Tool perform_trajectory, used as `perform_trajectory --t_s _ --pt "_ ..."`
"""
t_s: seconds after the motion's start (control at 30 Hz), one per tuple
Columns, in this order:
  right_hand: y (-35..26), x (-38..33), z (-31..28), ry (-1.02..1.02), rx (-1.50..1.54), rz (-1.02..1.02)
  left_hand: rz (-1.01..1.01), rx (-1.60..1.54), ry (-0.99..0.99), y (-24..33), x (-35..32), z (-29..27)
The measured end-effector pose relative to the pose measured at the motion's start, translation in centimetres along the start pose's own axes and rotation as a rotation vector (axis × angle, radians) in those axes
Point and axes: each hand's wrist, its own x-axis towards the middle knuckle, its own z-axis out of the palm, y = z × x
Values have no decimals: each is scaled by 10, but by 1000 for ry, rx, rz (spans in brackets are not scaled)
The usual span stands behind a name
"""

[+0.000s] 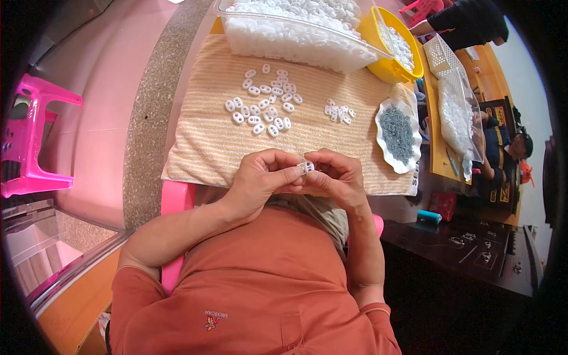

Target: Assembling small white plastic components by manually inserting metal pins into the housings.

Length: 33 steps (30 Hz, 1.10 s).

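My left hand and my right hand meet just over the front edge of the towel-covered table. Between their fingertips is a small white oval plastic piece with two dark holes. Both hands are closed in a pinch on it; my fingers partly hide it. Farther back on the striped towel lie many loose white two-holed oval pieces in a loose group. To their right is a smaller cluster of little white parts. A white scalloped dish holds a heap of tiny grey parts, too small to make out singly.
A clear bin full of white pieces and a yellow basin stand at the back. A pink stool is at left. Rightward, a wooden table bears a bag of white pieces; two other people sit around it.
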Motion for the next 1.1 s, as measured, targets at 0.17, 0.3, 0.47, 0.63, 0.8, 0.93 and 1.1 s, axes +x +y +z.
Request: perform_trajectory --t_s 0.17,0.3,0.47,0.63,0.8,0.93,1.1 --pt "1 0 0 -4 17 -1 7 7 -4 -1 0 -1" --pt "0 0 1 2 26 18 -6 -4 1 1 -1 1" --pt "2 -1 0 7 30 24 -22 -11 16 1 -1 0" --pt "2 -2 2 14 116 49 -34 -6 9 2 -1 0" --pt "0 -3 7 73 117 77 -47 -11 8 4 -3 2" --pt "1 -4 9 83 128 48 -50 -14 19 3 -3 1" --pt "6 -5 6 79 154 54 -66 -17 19 3 -3 0"
